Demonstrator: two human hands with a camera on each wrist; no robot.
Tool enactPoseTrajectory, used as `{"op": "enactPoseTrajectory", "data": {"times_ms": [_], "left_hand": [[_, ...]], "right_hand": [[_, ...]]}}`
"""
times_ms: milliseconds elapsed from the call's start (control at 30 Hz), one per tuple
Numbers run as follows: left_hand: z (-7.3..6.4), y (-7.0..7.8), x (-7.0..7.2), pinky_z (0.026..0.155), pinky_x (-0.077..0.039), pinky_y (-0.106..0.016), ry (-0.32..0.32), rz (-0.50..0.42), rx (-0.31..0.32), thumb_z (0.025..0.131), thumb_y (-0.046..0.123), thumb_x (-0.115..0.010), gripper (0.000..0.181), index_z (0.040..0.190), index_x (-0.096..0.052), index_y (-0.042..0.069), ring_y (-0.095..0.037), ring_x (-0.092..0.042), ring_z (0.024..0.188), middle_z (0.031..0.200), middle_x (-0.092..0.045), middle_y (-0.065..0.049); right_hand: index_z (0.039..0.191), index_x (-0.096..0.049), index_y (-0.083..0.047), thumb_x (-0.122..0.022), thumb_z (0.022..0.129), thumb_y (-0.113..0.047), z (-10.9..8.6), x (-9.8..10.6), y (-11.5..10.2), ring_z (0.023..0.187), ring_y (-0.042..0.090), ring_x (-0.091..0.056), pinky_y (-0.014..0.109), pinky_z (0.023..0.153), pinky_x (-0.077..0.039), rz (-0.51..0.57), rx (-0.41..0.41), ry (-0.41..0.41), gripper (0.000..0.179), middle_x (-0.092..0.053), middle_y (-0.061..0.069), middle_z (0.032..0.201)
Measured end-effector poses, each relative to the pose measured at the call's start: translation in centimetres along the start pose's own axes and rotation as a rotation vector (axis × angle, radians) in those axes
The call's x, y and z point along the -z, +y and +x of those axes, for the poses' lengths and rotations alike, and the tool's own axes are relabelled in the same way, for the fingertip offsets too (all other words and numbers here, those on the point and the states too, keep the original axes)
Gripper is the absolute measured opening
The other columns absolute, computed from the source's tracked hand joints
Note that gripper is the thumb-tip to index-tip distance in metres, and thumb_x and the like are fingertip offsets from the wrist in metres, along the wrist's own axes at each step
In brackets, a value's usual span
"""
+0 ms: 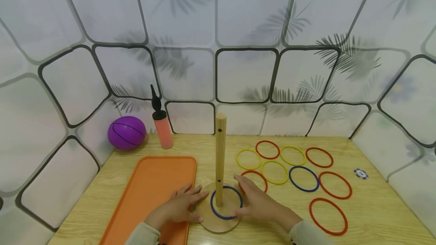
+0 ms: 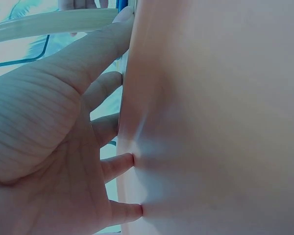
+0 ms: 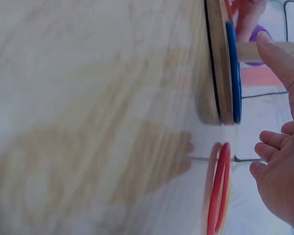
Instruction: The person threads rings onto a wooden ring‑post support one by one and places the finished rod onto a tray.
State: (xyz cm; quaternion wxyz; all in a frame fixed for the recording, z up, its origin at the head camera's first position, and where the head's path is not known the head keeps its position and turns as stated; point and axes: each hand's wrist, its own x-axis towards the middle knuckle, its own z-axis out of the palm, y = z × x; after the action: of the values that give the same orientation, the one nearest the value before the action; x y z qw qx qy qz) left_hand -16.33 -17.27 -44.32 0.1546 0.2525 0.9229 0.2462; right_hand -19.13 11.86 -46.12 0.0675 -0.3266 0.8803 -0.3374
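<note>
Upright peg (image 1: 220,154) between hands (obstacle)

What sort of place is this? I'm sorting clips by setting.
Probably a staged tabletop play area, not a lived-in room: a wooden table enclosed by printed leaf-pattern panels, with a ring-toss peg, loose coloured rings and a purple ball.

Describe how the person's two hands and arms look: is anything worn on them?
Both hands are bare: no gloves, rings or watch show on the left hand or the right hand. Each forearm ends in a light greyish long sleeve reaching the wrist, the left sleeve and the right sleeve. The fingernails look short and unpainted.
</note>
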Motion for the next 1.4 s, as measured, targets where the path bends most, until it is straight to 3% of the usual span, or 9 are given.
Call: {"op": "enactPoseTrajectory", "data": {"times_ms": [400,533,900,1400], "left_hand": [[-0.1,-0.1,0.1,0.098,-0.009,-0.074,-0.013,-0.015,0.009,0.079,0.044,-0.072,0.074,0.143,-0.045,0.018,-0.049,-0.015,0.137,0.150,-0.034,-0.016],[-0.1,-0.1,0.1,0.099,-0.010,-0.073,-0.018,-0.013,0.014,0.080,0.043,-0.072,0.073,0.143,-0.045,0.018,-0.049,-0.015,0.137,0.150,-0.034,-0.015],[-0.1,0.1,0.0,0.097,-0.011,-0.074,-0.008,-0.004,0.003,0.079,0.043,-0.073,0.073,0.142,-0.046,0.018,-0.049,-0.016,0.137,0.149,-0.034,-0.016],[-0.1,0.2,0.0,0.097,-0.011,-0.074,0.001,0.004,0.004,0.079,0.043,-0.073,0.073,0.142,-0.046,0.018,-0.049,-0.017,0.137,0.149,-0.035,-0.015]], "right_hand": [[0.151,-0.020,-0.009,-0.068,0.084,-0.046,-0.4,1.6,1.5,0.136,0.039,-0.026,0.062,0.100,-0.030,0.022,0.023,0.066,0.091,-0.028,0.017,0.151],[0.153,-0.018,-0.016,-0.065,0.087,-0.047,-0.6,2.2,2.4,0.137,0.039,-0.023,0.063,0.101,-0.028,-0.019,0.022,0.077,0.087,-0.027,0.015,0.152],[0.150,-0.025,-0.006,-0.066,0.084,-0.049,-0.9,3.1,5.1,0.133,0.046,-0.028,0.063,0.098,-0.031,-0.151,0.045,0.099,0.089,-0.038,0.020,0.143],[0.149,-0.027,-0.004,-0.069,0.077,-0.058,-0.8,3.4,6.1,0.136,0.049,-0.019,0.065,0.101,-0.026,-0.194,-0.043,0.003,0.099,-0.035,0.021,0.144]]}}
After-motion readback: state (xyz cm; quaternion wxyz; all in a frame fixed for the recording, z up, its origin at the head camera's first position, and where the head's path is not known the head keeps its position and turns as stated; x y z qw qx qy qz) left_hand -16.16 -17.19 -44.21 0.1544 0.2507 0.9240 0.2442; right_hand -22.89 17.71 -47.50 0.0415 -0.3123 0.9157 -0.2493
